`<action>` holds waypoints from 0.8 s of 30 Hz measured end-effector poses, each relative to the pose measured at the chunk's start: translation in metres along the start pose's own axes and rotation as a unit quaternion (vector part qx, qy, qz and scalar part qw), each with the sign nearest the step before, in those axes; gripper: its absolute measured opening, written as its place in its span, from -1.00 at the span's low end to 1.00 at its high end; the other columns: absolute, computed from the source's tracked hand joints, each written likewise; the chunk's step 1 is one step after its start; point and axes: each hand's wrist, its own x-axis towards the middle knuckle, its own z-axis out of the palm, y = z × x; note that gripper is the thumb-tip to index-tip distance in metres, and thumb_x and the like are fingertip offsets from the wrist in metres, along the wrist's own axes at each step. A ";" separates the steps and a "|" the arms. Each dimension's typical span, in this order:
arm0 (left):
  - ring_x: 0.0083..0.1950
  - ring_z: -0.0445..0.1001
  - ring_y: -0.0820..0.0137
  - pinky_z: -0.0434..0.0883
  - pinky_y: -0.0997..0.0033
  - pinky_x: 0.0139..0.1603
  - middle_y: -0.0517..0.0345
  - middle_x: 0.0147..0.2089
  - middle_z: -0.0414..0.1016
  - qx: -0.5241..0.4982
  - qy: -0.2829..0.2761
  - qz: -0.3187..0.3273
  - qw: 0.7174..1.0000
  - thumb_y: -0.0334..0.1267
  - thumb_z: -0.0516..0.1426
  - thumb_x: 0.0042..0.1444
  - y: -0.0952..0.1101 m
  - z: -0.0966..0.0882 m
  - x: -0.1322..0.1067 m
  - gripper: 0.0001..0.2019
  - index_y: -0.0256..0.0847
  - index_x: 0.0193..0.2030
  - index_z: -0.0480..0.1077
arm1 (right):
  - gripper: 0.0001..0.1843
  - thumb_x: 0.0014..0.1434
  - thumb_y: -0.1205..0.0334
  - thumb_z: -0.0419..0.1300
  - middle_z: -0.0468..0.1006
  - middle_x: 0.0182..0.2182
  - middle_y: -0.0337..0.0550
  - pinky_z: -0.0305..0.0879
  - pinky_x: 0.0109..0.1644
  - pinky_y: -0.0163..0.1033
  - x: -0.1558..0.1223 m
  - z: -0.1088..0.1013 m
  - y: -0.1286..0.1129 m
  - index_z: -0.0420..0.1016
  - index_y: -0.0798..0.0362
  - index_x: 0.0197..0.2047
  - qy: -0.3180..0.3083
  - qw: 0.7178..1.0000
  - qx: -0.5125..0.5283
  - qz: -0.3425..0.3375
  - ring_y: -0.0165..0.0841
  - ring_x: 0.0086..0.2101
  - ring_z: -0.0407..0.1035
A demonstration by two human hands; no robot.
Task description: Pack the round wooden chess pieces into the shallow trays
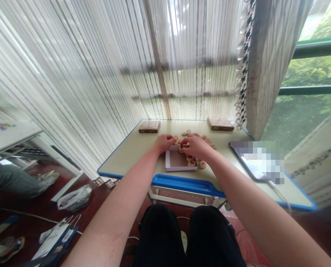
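Both my hands rest on a small blue-edged table [132,152] among several round wooden game discs [188,132] with red and dark marks. My left hand [164,142] is curled at the far left corner of a shallow white box [179,161] and pinches a disc. My right hand [195,146] is closed over discs at the box's far right corner. A few more discs [193,162] lie in and beside the box's right side.
Two flat wooden boxes sit at the table's far edge, one on the left [149,126] and one on the right [220,124]. A phone [254,161] with a cable lies on the right. Striped curtains hang behind. Bags [75,198] and another person's leg [17,181] occupy the floor to the left.
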 end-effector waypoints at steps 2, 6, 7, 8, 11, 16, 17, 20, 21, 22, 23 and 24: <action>-0.32 0.44 0.39 0.31 0.46 -0.27 0.10 -0.38 0.55 0.001 0.002 -0.001 1.000 -0.02 0.05 0.01 0.000 0.000 0.000 -0.62 -0.28 -0.33 0.54 | -0.76 -0.03 0.06 0.18 0.52 -0.29 -0.15 0.18 -0.08 -0.20 0.000 0.000 -0.001 0.56 -0.09 -0.28 -0.003 1.000 -0.004 -0.004 -0.18 -0.13 0.25; -0.32 0.44 0.38 0.30 0.45 -0.27 0.10 -0.39 0.55 -0.001 0.004 -0.002 1.000 -0.02 0.05 0.00 -0.001 0.001 0.001 -0.63 -0.28 -0.35 0.54 | -0.75 -0.03 0.03 0.18 0.50 -0.27 -0.15 0.18 -0.09 -0.21 0.000 0.000 -0.001 0.56 -0.09 -0.28 -0.002 1.000 -0.006 -0.002 -0.17 -0.12 0.24; -0.33 0.44 0.38 0.30 0.45 -0.27 0.11 -0.40 0.55 -0.002 0.004 -0.001 1.000 -0.01 0.05 0.00 -0.002 0.001 0.001 -0.62 -0.27 -0.35 0.54 | -0.74 -0.03 0.03 0.19 0.50 -0.26 -0.14 0.18 -0.08 -0.21 0.000 0.000 -0.001 0.55 -0.09 -0.27 -0.003 1.000 -0.004 0.000 -0.17 -0.11 0.23; -0.33 0.44 0.39 0.30 0.45 -0.27 0.11 -0.40 0.55 -0.004 0.004 -0.001 1.000 0.00 0.05 0.00 -0.002 0.001 0.001 -0.62 -0.27 -0.36 0.54 | -0.72 -0.04 0.02 0.20 0.50 -0.24 -0.14 0.18 -0.08 -0.21 0.000 0.000 -0.001 0.55 -0.08 -0.26 -0.001 1.000 -0.001 0.002 -0.17 -0.10 0.23; -0.36 0.43 0.39 0.30 0.45 -0.30 0.11 -0.42 0.54 -0.007 0.004 0.000 1.000 0.02 0.05 0.00 -0.003 0.001 0.002 -0.60 -0.28 -0.36 0.54 | -0.65 0.01 -0.02 0.16 0.48 -0.19 -0.13 0.18 -0.06 -0.20 0.000 -0.002 0.004 0.51 -0.06 -0.16 0.032 0.999 0.022 0.019 -0.18 -0.10 0.23; -0.33 0.44 0.36 0.31 0.44 -0.28 0.07 -0.42 0.54 -0.002 0.038 -0.009 0.999 0.01 0.05 0.01 -0.006 0.002 0.006 -0.60 -0.29 -0.37 0.54 | -0.62 0.17 0.14 -0.02 0.45 -0.08 -0.06 0.13 0.03 -0.18 0.010 0.002 0.026 0.41 0.02 0.01 0.123 0.987 0.044 0.095 -0.22 -0.07 0.25; -0.31 0.45 0.36 0.32 0.43 -0.26 0.06 -0.40 0.54 -0.005 0.045 -0.010 0.999 -0.01 0.03 0.03 -0.007 0.002 0.008 -0.60 -0.29 -0.36 0.54 | -0.62 0.17 0.20 -0.04 0.44 -0.05 -0.05 0.11 0.06 -0.18 0.015 0.004 0.032 0.41 0.05 0.01 0.115 0.986 0.036 0.111 -0.23 -0.05 0.25; -0.20 0.46 0.34 0.34 0.41 -0.13 0.05 -0.26 0.56 -0.027 0.051 -0.018 0.998 -0.07 -0.03 0.09 -0.009 0.004 0.014 -0.61 -0.27 -0.31 0.53 | -0.61 0.14 0.29 -0.03 0.43 -0.01 -0.04 0.07 0.10 -0.19 0.034 0.012 0.049 0.43 0.07 0.01 0.029 0.991 -0.002 0.128 -0.22 0.00 0.23; -0.16 0.46 0.34 0.33 0.41 -0.08 0.05 -0.21 0.56 -0.034 0.048 -0.021 0.998 -0.08 -0.05 0.11 -0.010 0.004 0.016 -0.61 -0.25 -0.29 0.53 | -0.60 0.15 0.30 -0.04 0.41 0.01 -0.06 0.07 0.10 -0.18 0.041 0.015 0.053 0.42 0.05 0.03 0.011 0.992 -0.013 0.127 -0.22 0.01 0.22; -0.11 0.46 0.33 0.32 0.40 -0.04 0.06 -0.17 0.55 -0.042 0.041 -0.025 0.998 -0.09 -0.07 0.12 -0.011 0.005 0.017 -0.61 -0.23 -0.27 0.53 | -0.58 0.16 0.29 -0.05 0.39 0.04 -0.08 0.06 0.11 -0.18 0.049 0.018 0.057 0.39 0.04 0.06 -0.002 0.992 -0.022 0.123 -0.22 0.03 0.20; -0.07 0.45 0.33 0.31 0.40 0.00 0.06 -0.13 0.54 -0.048 0.032 -0.028 0.998 -0.09 -0.08 0.13 -0.011 0.005 0.017 -0.60 -0.22 -0.27 0.53 | -0.57 0.17 0.27 -0.06 0.37 0.07 -0.10 0.06 0.11 -0.17 0.057 0.020 0.060 0.37 0.03 0.08 -0.013 0.992 -0.030 0.119 -0.22 0.05 0.18; -0.04 0.44 0.32 0.29 0.40 0.02 0.07 -0.11 0.54 -0.054 0.025 -0.029 0.998 -0.08 -0.09 0.14 -0.012 0.005 0.018 -0.60 -0.21 -0.27 0.53 | -0.56 0.18 0.24 -0.06 0.33 0.10 -0.11 0.06 0.11 -0.17 0.065 0.023 0.062 0.34 0.02 0.11 -0.022 0.992 -0.037 0.118 -0.22 0.06 0.17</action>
